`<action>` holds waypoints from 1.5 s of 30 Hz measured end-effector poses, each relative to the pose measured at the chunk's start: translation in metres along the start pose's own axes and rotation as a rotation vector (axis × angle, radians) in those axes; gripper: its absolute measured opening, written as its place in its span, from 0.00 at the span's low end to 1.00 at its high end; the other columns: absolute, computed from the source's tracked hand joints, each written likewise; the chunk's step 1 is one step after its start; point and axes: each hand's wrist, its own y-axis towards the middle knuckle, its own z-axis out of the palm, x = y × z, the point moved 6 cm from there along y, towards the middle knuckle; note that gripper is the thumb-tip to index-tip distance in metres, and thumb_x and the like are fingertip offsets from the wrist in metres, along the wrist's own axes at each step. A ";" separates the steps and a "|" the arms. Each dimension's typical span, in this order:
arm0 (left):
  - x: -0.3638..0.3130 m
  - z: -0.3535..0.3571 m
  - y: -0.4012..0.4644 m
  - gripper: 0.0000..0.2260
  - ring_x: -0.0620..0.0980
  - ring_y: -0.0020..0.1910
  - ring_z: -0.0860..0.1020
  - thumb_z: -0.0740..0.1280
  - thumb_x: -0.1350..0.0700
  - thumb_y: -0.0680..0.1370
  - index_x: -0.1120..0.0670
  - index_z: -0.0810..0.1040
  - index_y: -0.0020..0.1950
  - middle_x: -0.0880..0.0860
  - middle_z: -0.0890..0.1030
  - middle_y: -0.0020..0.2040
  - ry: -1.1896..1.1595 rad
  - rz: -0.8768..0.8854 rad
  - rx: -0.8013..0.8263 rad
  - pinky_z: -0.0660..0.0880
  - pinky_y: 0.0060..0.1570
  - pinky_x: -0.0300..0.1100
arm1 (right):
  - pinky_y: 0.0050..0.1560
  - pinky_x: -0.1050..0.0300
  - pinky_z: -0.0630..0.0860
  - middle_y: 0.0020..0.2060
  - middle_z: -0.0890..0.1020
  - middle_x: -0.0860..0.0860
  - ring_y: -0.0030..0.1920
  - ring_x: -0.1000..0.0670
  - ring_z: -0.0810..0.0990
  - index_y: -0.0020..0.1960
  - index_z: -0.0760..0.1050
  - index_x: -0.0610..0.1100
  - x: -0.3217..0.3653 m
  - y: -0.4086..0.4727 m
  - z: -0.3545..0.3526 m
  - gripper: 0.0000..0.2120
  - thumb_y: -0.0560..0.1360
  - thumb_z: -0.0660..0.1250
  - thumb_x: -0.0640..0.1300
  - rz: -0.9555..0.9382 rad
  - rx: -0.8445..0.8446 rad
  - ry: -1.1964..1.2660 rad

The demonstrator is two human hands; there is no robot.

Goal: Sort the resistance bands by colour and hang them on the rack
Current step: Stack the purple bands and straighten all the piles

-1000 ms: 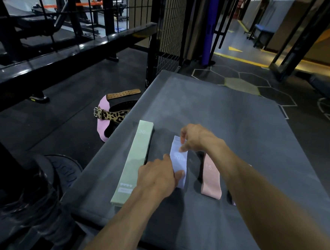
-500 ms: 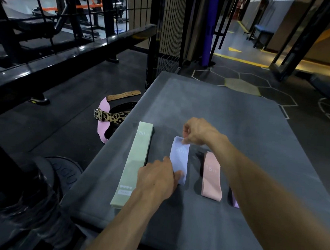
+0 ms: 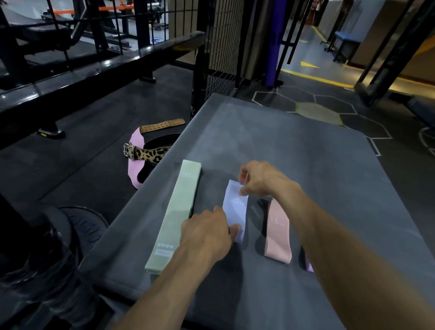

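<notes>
The lilac band (image 3: 235,210) is being held flat on the grey tabletop (image 3: 302,155) by both hands. Its far end is being pinched by the curled fingers of the right hand (image 3: 258,179), and its near end is being gripped by the left hand (image 3: 206,235), whose thumb is being pressed on the fabric. The green band (image 3: 174,213), the longest of the set, is being left lying just left of the lilac one, apart from it, with its near end close to the tabletop's front edge. The pink band (image 3: 278,233) is being left just right of the lilac one, partly crossed by the right forearm. A sliver of a further purple band (image 3: 308,265) is being hidden almost wholly under that forearm. On the floor left of the tabletop, a leopard belt (image 3: 149,155) is being left lying over a pink belt (image 3: 134,164), with a tan strap (image 3: 162,125) just beyond them. A black rail (image 3: 89,63) is being seen running along the left.
</notes>
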 end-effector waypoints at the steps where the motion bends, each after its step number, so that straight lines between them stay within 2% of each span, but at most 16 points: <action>1: 0.000 0.000 0.000 0.20 0.58 0.58 0.78 0.56 0.38 0.82 0.53 0.73 0.60 0.54 0.80 0.59 -0.002 0.000 0.005 0.66 0.45 0.46 | 0.54 0.50 0.79 0.53 0.82 0.50 0.51 0.46 0.81 0.53 0.78 0.49 0.000 0.000 0.000 0.14 0.70 0.78 0.47 0.000 0.001 0.000; 11: 0.004 -0.009 -0.003 0.22 0.57 0.57 0.77 0.54 0.37 0.82 0.54 0.72 0.61 0.54 0.80 0.59 -0.005 -0.021 0.013 0.66 0.46 0.46 | 0.54 0.52 0.79 0.55 0.82 0.49 0.51 0.46 0.81 0.54 0.77 0.50 0.006 0.003 -0.003 0.16 0.70 0.78 0.48 -0.011 -0.002 -0.046; 19: 0.025 -0.028 -0.002 0.19 0.57 0.58 0.77 0.58 0.38 0.82 0.52 0.73 0.60 0.54 0.79 0.59 -0.075 -0.041 -0.053 0.67 0.46 0.46 | 0.56 0.49 0.79 0.54 0.80 0.49 0.52 0.44 0.81 0.55 0.76 0.50 0.031 0.014 -0.003 0.15 0.72 0.76 0.50 -0.034 -0.024 -0.088; 24: 0.053 -0.037 0.005 0.16 0.59 0.59 0.78 0.62 0.40 0.81 0.50 0.76 0.59 0.54 0.80 0.59 -0.137 -0.077 -0.112 0.73 0.52 0.48 | 0.54 0.49 0.80 0.53 0.82 0.48 0.51 0.43 0.80 0.53 0.77 0.49 0.058 0.026 -0.006 0.11 0.72 0.72 0.48 -0.112 -0.099 -0.064; 25: 0.059 -0.039 0.005 0.15 0.59 0.59 0.78 0.62 0.41 0.81 0.49 0.76 0.59 0.54 0.80 0.60 -0.131 -0.086 -0.121 0.73 0.52 0.48 | 0.54 0.48 0.79 0.54 0.82 0.47 0.52 0.43 0.80 0.54 0.76 0.49 0.066 0.030 -0.005 0.11 0.73 0.71 0.48 -0.136 -0.123 -0.049; 27: 0.072 -0.042 0.006 0.12 0.59 0.58 0.78 0.64 0.45 0.81 0.48 0.77 0.61 0.54 0.79 0.60 -0.108 -0.102 -0.139 0.73 0.49 0.48 | 0.60 0.48 0.77 0.60 0.80 0.46 0.58 0.43 0.79 0.61 0.76 0.48 0.080 0.041 -0.001 0.15 0.76 0.69 0.48 -0.163 -0.136 -0.018; 29: 0.084 -0.044 0.007 0.09 0.58 0.56 0.79 0.65 0.50 0.81 0.48 0.78 0.60 0.54 0.80 0.58 -0.068 -0.121 -0.137 0.72 0.45 0.47 | 0.68 0.48 0.72 0.68 0.76 0.45 0.66 0.42 0.75 0.71 0.71 0.46 0.094 0.055 0.008 0.22 0.79 0.67 0.49 -0.182 -0.096 0.011; 31: 0.092 -0.044 0.009 0.09 0.57 0.55 0.80 0.64 0.54 0.81 0.47 0.79 0.60 0.54 0.81 0.57 -0.041 -0.127 -0.118 0.71 0.44 0.46 | 0.69 0.51 0.68 0.71 0.74 0.43 0.69 0.41 0.72 0.74 0.68 0.43 0.109 0.066 0.020 0.23 0.81 0.64 0.48 -0.222 -0.041 -0.016; 34: 0.098 -0.042 0.011 0.10 0.57 0.54 0.79 0.62 0.57 0.80 0.46 0.77 0.59 0.53 0.81 0.55 -0.050 -0.101 -0.122 0.70 0.43 0.46 | 0.60 0.55 0.69 0.67 0.76 0.41 0.66 0.41 0.74 0.68 0.73 0.41 0.121 0.079 0.035 0.17 0.81 0.62 0.44 -0.198 0.033 -0.072; 38: 0.101 -0.035 0.014 0.08 0.57 0.49 0.80 0.62 0.57 0.79 0.48 0.75 0.57 0.52 0.82 0.50 -0.090 -0.073 -0.128 0.69 0.40 0.46 | 0.61 0.53 0.73 0.64 0.78 0.42 0.63 0.40 0.76 0.66 0.75 0.39 0.126 0.091 0.034 0.17 0.78 0.63 0.42 -0.133 0.050 -0.105; 41: 0.104 -0.033 0.016 0.09 0.56 0.46 0.81 0.62 0.58 0.78 0.47 0.75 0.55 0.51 0.82 0.46 -0.124 -0.077 -0.112 0.73 0.40 0.46 | 0.56 0.53 0.75 0.62 0.79 0.42 0.60 0.40 0.78 0.63 0.78 0.38 0.124 0.097 0.034 0.17 0.76 0.64 0.41 -0.101 0.068 -0.082; 43: 0.106 -0.033 0.017 0.09 0.55 0.45 0.81 0.62 0.58 0.78 0.46 0.75 0.54 0.50 0.82 0.45 -0.139 -0.076 -0.112 0.74 0.40 0.46 | 0.52 0.53 0.77 0.58 0.81 0.42 0.56 0.41 0.80 0.58 0.80 0.38 0.121 0.100 0.033 0.15 0.74 0.65 0.40 -0.084 0.047 -0.026; 45: 0.107 -0.032 0.017 0.09 0.55 0.45 0.80 0.62 0.58 0.77 0.46 0.75 0.54 0.50 0.82 0.45 -0.147 -0.074 -0.124 0.75 0.41 0.47 | 0.49 0.52 0.78 0.49 0.82 0.43 0.48 0.43 0.80 0.52 0.81 0.37 0.120 0.098 0.029 0.11 0.74 0.65 0.41 -0.094 0.005 0.034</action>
